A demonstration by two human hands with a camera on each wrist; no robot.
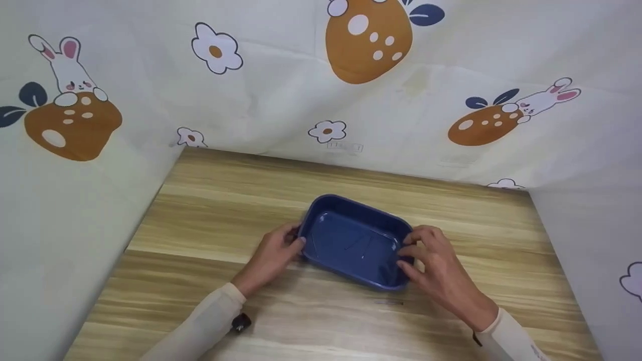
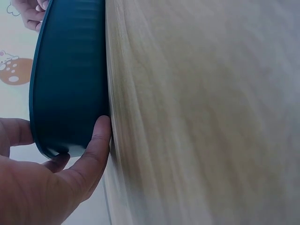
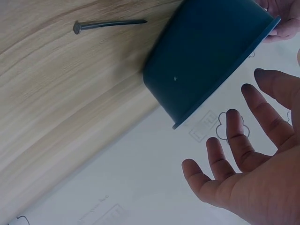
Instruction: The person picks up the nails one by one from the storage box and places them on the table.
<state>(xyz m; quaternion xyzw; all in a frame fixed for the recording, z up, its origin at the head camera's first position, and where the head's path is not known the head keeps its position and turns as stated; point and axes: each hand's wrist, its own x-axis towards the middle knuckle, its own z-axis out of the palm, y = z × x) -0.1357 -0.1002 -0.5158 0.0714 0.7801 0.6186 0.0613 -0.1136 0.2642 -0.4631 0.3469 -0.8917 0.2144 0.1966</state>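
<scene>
A dark blue rectangular plastic tub [image 1: 351, 268] stands at the middle of the wooden table. My left hand [image 1: 275, 253] grips its left end; in the left wrist view, fingers [image 2: 96, 145] press the end wall and reach the rim. My right hand [image 1: 436, 263] is at the tub's right end. In the right wrist view its fingers are spread and loosely bent, apart from the tub wall [image 3: 197, 56]. Inside the tub lie a few thin, straight pieces [image 1: 356, 242], too small to identify. A single nail [image 3: 110, 25] lies on the table near the tub's front side.
The wooden table [image 1: 215, 200] is enclosed by pale cloth walls [image 1: 271, 90] printed with rabbits, orange fruit and flowers. A small black object [image 1: 241, 322] is at the left sleeve.
</scene>
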